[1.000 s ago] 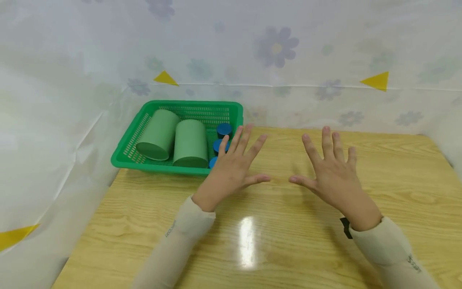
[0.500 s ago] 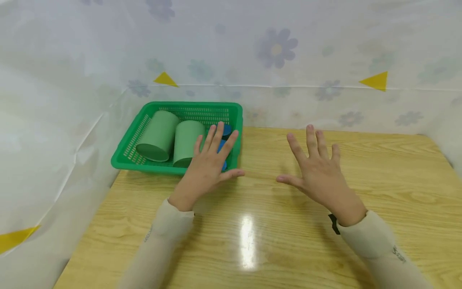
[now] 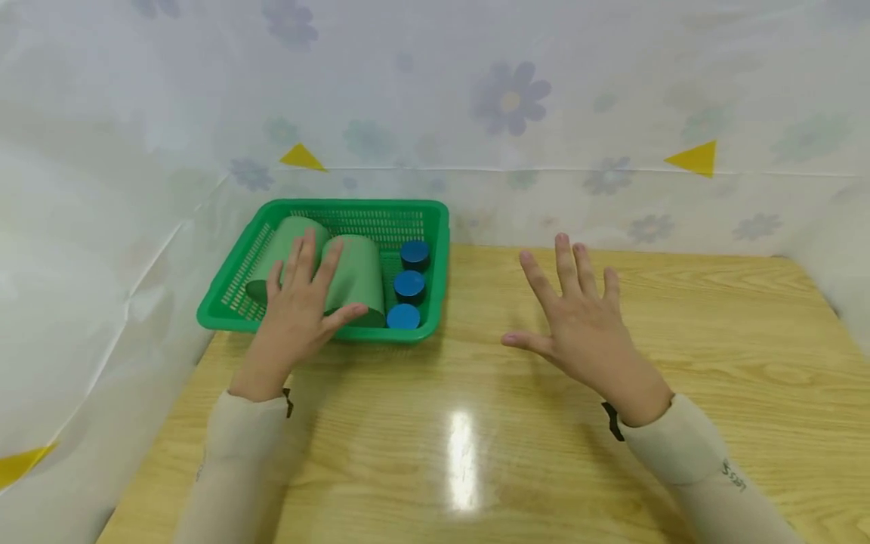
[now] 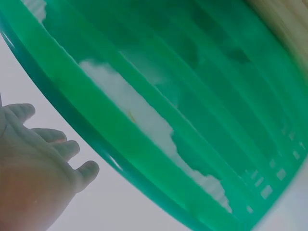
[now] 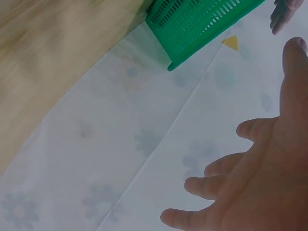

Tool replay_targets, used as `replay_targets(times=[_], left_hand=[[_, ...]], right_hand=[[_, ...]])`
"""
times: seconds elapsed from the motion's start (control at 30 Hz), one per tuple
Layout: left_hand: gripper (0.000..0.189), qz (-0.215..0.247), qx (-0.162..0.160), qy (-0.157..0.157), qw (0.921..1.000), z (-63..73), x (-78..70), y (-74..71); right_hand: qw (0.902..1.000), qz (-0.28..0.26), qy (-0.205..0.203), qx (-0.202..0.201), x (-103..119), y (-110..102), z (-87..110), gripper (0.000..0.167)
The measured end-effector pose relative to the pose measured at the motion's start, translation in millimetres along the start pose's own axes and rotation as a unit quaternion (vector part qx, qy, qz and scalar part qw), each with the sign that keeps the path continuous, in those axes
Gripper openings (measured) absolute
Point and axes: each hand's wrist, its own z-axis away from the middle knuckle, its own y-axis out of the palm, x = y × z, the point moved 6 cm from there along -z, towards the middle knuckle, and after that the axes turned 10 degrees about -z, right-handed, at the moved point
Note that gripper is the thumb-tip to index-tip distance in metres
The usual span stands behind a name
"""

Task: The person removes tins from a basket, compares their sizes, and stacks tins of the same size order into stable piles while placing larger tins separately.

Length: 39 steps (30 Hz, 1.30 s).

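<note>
1. Head view: a green perforated plastic basket [image 3: 356, 205] on the woodgrain tabletop [image 3: 381, 438] holds two pale-green cylinders [image 3: 363, 273] and, rightmost, three blue-topped round containers [image 3: 409, 285]. The left hand [image 3: 294, 313], fingers spread, is over the basket's left half (contact unclear); the right hand [image 3: 584, 331], splayed and empty, is right of the basket.
2. Left wrist view: left hand beside the basket's rim.
3. Right wrist view: right hand apart from the basket.
</note>
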Motion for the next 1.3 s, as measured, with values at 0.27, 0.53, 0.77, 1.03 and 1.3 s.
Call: replay_targets(times=[0.27, 0.53, 0.77, 1.03, 1.3], left_hand=[[0.095, 0.027, 0.015, -0.095, 0.995, 19.2, 60.8, -8.6], [0.094, 0.056, 0.023, -0.149, 0.987, 38.7, 105.5, -6.4], [0.091, 0.08, 0.054, -0.172, 0.9803, 49.1, 126.6, 0.8], [0.087, 0.13, 0.098, -0.205, 0.9651, 61.5, 146.0, 9.4], [0.084, 0.152, 0.104, -0.208, 0.9606, 70.6, 156.2, 14.0]], right_hand=[[0.9999, -0.007, 0.001, 0.009, 10.5, -1.2, -7.6, 0.11], [0.999, 0.005, -0.038, -0.021, 25.8, -2.4, -22.0, 0.111], [0.9989, 0.006, -0.041, -0.02, 31.9, -2.0, -36.0, 0.109], [0.9994, -0.017, -0.031, 0.004, 38.4, 2.4, -61.3, 0.105], [0.9964, -0.072, -0.027, 0.035, 43.6, 7.8, -83.5, 0.099]])
